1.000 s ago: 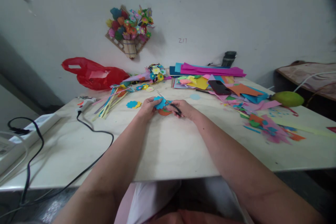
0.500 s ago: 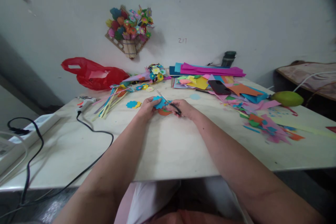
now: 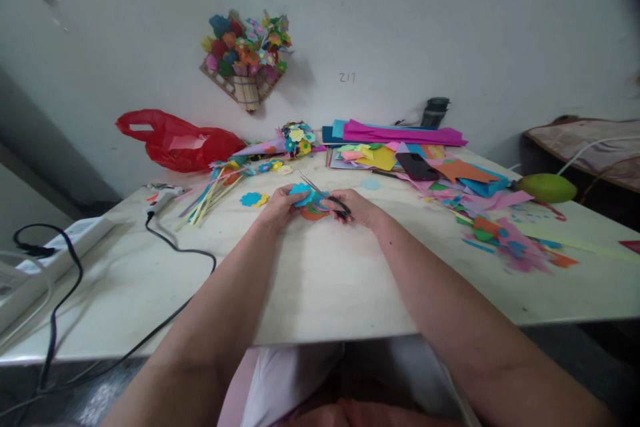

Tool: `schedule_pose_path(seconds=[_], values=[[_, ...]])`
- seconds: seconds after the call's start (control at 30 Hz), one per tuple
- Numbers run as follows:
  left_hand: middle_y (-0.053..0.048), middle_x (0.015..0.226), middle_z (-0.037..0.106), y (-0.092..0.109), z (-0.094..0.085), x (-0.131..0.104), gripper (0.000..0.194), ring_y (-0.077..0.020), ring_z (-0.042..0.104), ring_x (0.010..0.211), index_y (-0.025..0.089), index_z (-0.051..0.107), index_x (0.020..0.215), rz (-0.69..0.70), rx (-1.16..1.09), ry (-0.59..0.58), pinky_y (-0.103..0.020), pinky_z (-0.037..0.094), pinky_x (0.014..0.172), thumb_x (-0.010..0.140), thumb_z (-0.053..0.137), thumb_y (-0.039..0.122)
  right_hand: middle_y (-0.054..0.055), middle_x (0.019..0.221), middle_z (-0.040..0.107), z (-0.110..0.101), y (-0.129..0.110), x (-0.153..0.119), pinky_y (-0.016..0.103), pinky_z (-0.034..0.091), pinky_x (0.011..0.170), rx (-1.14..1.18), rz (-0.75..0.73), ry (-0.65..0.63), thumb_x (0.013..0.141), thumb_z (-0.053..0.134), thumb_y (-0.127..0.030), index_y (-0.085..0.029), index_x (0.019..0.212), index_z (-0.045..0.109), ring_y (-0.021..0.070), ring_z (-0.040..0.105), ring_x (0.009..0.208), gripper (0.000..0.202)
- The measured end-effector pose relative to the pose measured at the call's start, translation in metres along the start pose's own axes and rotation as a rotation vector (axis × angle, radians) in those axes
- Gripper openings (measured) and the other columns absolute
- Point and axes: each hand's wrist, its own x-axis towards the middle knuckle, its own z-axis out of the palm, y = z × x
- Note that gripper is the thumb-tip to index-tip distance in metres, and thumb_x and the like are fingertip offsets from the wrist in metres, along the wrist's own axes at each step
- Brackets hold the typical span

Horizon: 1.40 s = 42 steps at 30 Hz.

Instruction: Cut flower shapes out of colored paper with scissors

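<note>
My left hand (image 3: 283,203) pinches a blue paper flower (image 3: 300,194) with a scalloped edge. In my right hand (image 3: 353,207) is a pair of scissors (image 3: 341,205) with black handles, fingers closed round the grips. The metal blades point up and left, close against the flower. Below the hands lie cut paper pieces, one of them orange (image 3: 313,215), partly hidden by the fingers and the flower. On the table to the left of my left hand rest a blue paper flower (image 3: 251,199) and a yellow one (image 3: 263,200), overlapping.
A glue gun (image 3: 167,197) with its cord lies at left near a white power strip (image 3: 75,257). Paper strips (image 3: 213,197) and a red plastic bag (image 3: 195,147) sit behind. At right are a phone (image 3: 417,166), paper scraps (image 3: 523,243) and a green-yellow fruit-like object (image 3: 547,187).
The scissors have turned slightly and their handles look wider apart in my right hand. The blue flower has shifted a little in my left hand. Everything else stays where it was.
</note>
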Motion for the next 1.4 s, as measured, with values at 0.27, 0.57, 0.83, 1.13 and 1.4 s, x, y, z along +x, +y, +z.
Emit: schedule_pose_path(seconds=[0.27,0.57,0.83,1.13,1.4], values=[[-0.004,0.069,0.063,0.003,0.002,-0.003,0.024,-0.0111,0.059,0.059,0.011,0.060,0.075,0.002,-0.012,-0.037,-0.024,0.051,0.060,0.061,0.073,0.025,-0.003,0.050,0.054,-0.002,-0.001,-0.002,0.016,0.022,0.029,-0.015,0.021,-0.028,0.072,0.062,-0.041,-0.014,0.069,0.053,0.0039,0.045,0.033,0.029],[-0.002,0.056,0.058,0.003,0.003,-0.004,0.023,-0.0077,0.050,0.044,0.011,0.056,0.065,-0.011,0.021,-0.021,-0.020,0.040,0.043,0.055,0.076,0.020,-0.003,0.050,0.055,-0.002,-0.002,-0.002,0.016,0.022,0.030,-0.018,0.048,-0.044,0.073,0.061,-0.043,-0.014,0.072,0.054,0.0046,0.046,0.034,0.030],[0.003,0.052,0.052,0.001,0.000,-0.003,0.024,-0.0049,0.043,0.042,0.013,0.054,0.064,-0.010,0.003,-0.061,-0.018,0.030,0.039,0.056,0.075,0.023,-0.003,0.049,0.053,-0.006,-0.002,-0.003,0.015,0.023,0.029,-0.041,0.024,-0.020,0.071,0.063,-0.041,-0.015,0.068,0.052,0.0044,0.045,0.033,0.029],[0.002,0.049,0.052,0.007,0.002,-0.006,0.023,-0.0056,0.042,0.040,0.013,0.056,0.062,-0.037,0.059,-0.096,-0.019,0.029,0.038,0.059,0.074,0.027,-0.003,0.048,0.053,-0.012,-0.005,-0.005,0.015,0.024,0.029,-0.062,0.060,-0.035,0.071,0.063,-0.042,-0.015,0.071,0.054,0.0043,0.044,0.033,0.029],[0.001,0.048,0.051,0.006,0.001,-0.007,0.023,-0.0056,0.039,0.039,0.012,0.058,0.062,-0.043,0.112,-0.151,-0.020,0.025,0.037,0.060,0.073,0.030,-0.003,0.048,0.053,-0.019,-0.001,-0.006,0.016,0.026,0.031,-0.100,0.063,-0.106,0.071,0.062,-0.042,-0.014,0.073,0.056,0.0051,0.044,0.033,0.028]])
